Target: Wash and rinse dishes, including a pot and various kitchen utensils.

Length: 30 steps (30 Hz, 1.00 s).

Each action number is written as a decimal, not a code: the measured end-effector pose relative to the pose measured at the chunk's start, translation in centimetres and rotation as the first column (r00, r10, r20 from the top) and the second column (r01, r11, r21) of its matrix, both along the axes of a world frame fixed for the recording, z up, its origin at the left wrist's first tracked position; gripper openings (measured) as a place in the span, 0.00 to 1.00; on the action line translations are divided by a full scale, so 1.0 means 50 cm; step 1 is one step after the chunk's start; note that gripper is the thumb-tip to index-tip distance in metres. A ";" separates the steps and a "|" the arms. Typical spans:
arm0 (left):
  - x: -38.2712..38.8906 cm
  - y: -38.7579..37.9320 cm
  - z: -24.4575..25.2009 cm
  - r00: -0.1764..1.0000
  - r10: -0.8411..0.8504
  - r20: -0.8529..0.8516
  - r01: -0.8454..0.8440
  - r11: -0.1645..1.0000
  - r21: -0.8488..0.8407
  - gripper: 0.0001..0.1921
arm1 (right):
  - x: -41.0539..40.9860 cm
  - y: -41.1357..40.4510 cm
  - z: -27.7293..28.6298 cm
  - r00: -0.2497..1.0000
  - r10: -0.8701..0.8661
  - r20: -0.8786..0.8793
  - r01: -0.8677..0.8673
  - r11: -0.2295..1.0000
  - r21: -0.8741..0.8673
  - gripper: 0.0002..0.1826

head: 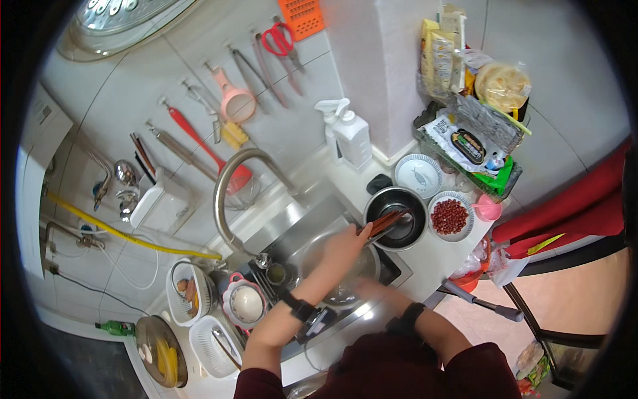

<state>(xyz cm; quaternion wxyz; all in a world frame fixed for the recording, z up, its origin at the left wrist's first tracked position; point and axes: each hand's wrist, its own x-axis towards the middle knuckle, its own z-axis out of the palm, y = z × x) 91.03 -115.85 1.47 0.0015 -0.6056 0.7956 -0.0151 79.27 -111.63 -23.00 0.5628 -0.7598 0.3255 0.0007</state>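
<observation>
My left hand [351, 242] is closed around a bundle of reddish-brown chopsticks [386, 223] and what looks like a metal spoon [402, 219]; their far ends reach over a dark-lined metal pot [414, 237] on the counter. My right hand [371, 289] is blurred, over the large metal bowl [371, 264] in the sink, and its fingers cannot be made out. Right of the pot, a fluted plate [471, 233] holds red beans [449, 216]. Behind the pot lies a plate with a fish drawing [418, 175].
A curved faucet [222, 199] arches over the sink [319, 209]. White baskets [212, 346] and a pink-rimmed bowl [227, 304] stand left. White pump bottles [353, 137] stand behind; a pink cup [487, 207] and food packages [468, 144] are right. Utensils hang on the wall.
</observation>
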 end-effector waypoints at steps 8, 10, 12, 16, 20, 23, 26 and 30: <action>-0.067 -0.103 -0.129 0.994 -0.046 0.100 0.051 0.997 -0.050 0.26 | -0.016 0.008 0.099 0.977 -0.205 0.061 0.199 0.976 0.092 0.21; -0.074 -0.113 -0.136 0.997 -0.044 0.056 0.049 0.995 -0.090 0.26 | -0.018 0.001 0.096 0.981 -0.191 0.012 0.186 0.964 0.189 0.21; -0.075 -0.121 -0.142 0.999 -0.038 0.037 0.041 0.994 -0.097 0.26 | -0.011 -0.004 0.087 0.986 -0.166 -0.036 0.169 0.969 0.178 0.20; -0.062 -0.117 -0.140 1.000 0.004 -0.016 -0.005 0.997 -0.071 0.28 | 0.001 0.002 0.080 0.986 -0.165 0.003 0.163 0.979 0.121 0.20; -0.076 -0.107 -0.090 0.986 -0.010 -0.167 -0.013 0.990 -0.138 0.31 | 0.010 0.000 -0.140 0.982 -0.186 0.035 0.142 0.843 0.518 0.23; -0.019 -0.041 -0.061 0.953 0.033 -0.301 -0.117 0.957 -0.265 0.28 | 0.022 -0.034 -0.097 0.999 -0.040 -0.028 0.030 0.955 -0.295 0.31; 0.082 0.094 -0.036 0.798 0.299 -0.524 -0.442 0.880 -0.171 0.22 | 0.063 -0.102 0.099 0.921 -0.127 -0.369 0.120 0.992 -0.043 0.34; 0.164 0.287 -0.095 0.599 0.602 -0.528 -0.707 0.708 0.006 0.21 | 0.084 -0.182 -0.007 0.890 0.102 -0.445 -0.171 0.978 -0.117 0.63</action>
